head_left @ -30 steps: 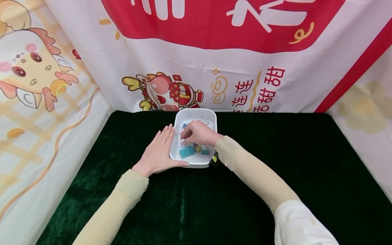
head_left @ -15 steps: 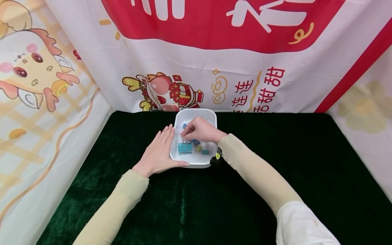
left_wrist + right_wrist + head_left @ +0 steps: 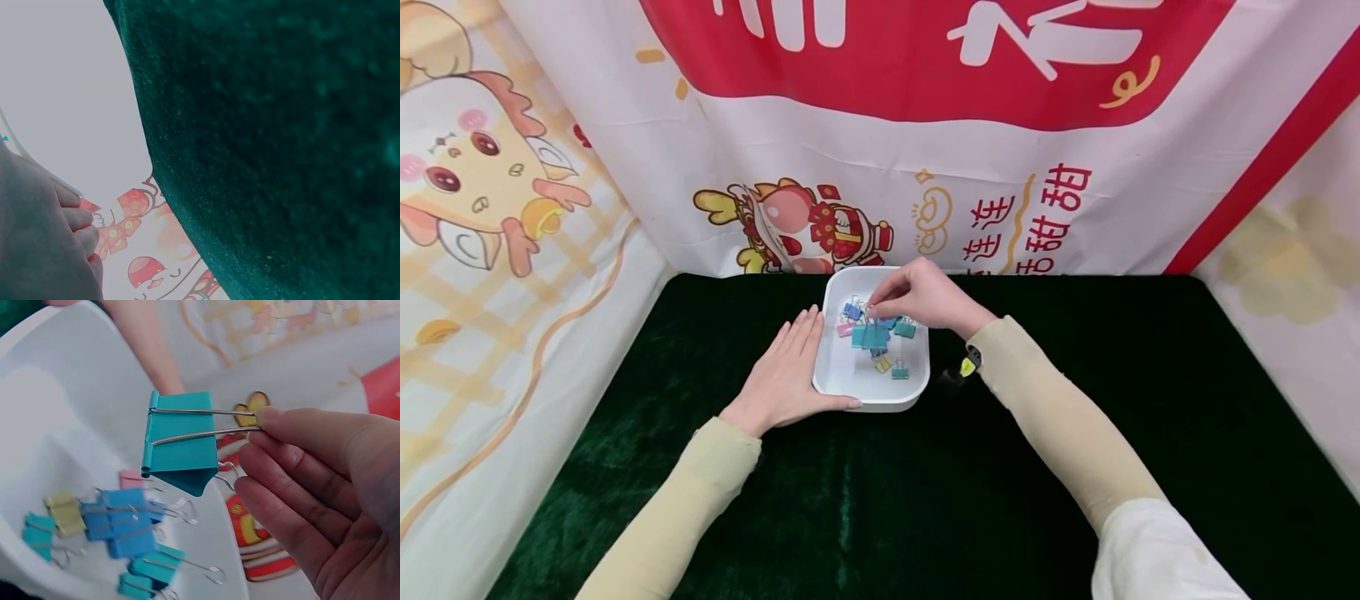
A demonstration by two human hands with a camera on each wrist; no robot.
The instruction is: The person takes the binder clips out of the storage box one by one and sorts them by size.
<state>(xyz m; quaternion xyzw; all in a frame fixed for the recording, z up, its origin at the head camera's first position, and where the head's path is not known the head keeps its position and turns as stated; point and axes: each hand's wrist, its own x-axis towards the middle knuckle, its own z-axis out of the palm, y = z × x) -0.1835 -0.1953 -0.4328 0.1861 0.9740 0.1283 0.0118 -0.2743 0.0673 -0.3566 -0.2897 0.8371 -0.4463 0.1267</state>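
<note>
Your right hand (image 3: 325, 487) pinches a teal binder clip (image 3: 180, 442) by its wire handles above the white tray (image 3: 835, 375); your left hand (image 3: 786, 375), fingers flat, steadies the tray's side.

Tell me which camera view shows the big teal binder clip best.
The right wrist view: the big teal binder clip fills the frame, hanging by its wire handles from the right hand. The head view shows it small above the white tray. The left wrist view misses it.

Staged recording booth, cartoon banners (image 3: 865, 150), green velvet tabletop (image 3: 1075, 350)
</note>
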